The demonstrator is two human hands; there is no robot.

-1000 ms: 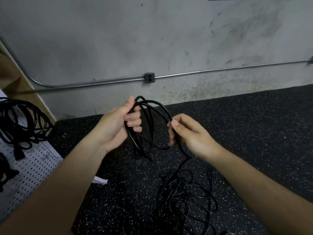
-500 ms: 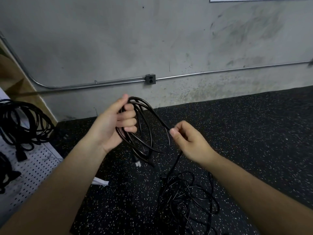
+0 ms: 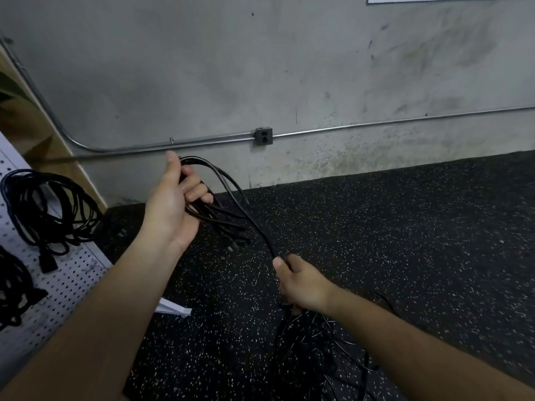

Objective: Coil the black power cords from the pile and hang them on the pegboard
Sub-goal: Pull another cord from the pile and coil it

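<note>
Left grip (image 3: 173, 204) curls round the gathered coil (image 3: 220, 221) so the loops hold together. Right grip (image 3: 304, 285) pinches the cord's loose run just above the floor pile (image 3: 312, 342), probably to feed another loop.

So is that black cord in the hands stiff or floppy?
Probably floppy: the cord droops in loops from the left hand instead of holding a ring. Likely light, since a few curled fingers carry it all. It may snag: its tail runs through the right hand into the tangled pile.
</note>
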